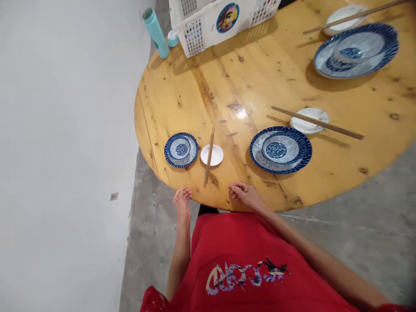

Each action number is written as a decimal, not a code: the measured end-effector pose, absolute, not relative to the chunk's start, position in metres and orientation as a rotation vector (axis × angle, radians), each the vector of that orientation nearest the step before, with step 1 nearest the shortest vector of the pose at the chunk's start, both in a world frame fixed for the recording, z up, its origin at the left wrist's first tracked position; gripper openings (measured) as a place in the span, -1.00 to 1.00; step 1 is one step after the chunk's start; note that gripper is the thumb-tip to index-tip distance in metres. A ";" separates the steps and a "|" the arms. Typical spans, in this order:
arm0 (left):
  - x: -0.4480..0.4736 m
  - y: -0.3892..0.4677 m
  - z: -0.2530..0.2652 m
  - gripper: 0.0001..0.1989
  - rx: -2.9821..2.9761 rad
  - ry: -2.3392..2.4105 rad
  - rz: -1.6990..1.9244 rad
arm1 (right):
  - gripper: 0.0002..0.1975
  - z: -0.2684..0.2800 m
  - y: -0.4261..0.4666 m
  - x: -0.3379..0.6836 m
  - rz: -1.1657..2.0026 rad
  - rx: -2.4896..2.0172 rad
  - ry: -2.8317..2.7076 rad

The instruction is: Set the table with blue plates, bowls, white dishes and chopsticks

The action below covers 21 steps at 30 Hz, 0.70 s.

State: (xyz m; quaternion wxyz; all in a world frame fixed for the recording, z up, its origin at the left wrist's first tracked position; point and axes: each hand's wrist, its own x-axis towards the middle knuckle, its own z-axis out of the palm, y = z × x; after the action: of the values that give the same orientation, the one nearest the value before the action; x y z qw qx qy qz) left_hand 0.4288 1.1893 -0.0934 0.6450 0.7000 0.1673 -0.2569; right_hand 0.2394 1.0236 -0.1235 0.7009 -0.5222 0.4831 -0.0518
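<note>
From where I stand, the person's left hand (182, 200) is half curled at the near rim of the table (208, 117), with nothing in it that I can see, and the right hand (243, 193) is loosely bent over the wood, apparently just as bare. Ahead of the left hand sits the small blue plate (167, 152) with a small bowl (180, 149) in it; beside that, chopsticks (209, 158) lie across a white dish (217, 155). The larger plate (256, 157), carrying its own bowl (276, 150), is beyond the right hand. What worries me is the curved edge: the small plate is near it, so a careless push from the left hand could send plate and bowl over together. The chopsticks merely balance on the dish, their near ends reaching out between the two hands, and a brush of the right fingers might roll them off. Likewise, the longer-looking pair (344, 129) overhangs its dish (320, 114) on both sides, easily tipped by a bump. I can't make out whether either hand presses on the wood or floats above it. The white basket (211, 39) is cut off at the top, its contents barely showing through the lattice, and the farthest chopsticks (357, 15) run out of sight.
</note>
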 end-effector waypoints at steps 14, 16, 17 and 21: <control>0.466 1.172 -0.079 -0.77 1.569 0.196 -0.568 | -0.83 -0.110 0.975 0.312 -0.309 -1.131 1.164; 0.461 1.181 -0.083 -0.76 1.553 0.226 -0.574 | -0.82 -0.115 0.970 0.326 -0.322 -1.127 1.184; 0.458 1.187 -0.085 -0.75 1.550 0.240 -0.579 | -0.83 -0.118 0.969 0.332 -0.328 -1.123 1.193; 0.450 1.213 -0.098 -0.74 1.570 0.302 -0.579 | -0.86 -0.123 0.966 0.347 -0.342 -1.113 1.219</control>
State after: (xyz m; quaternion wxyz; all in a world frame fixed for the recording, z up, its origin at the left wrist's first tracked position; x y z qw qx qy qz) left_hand 0.4498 1.2135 -0.0980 0.6599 0.6938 0.1333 -0.2558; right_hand 0.3465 0.9661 -0.1228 0.6653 -0.4930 0.5398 -0.1517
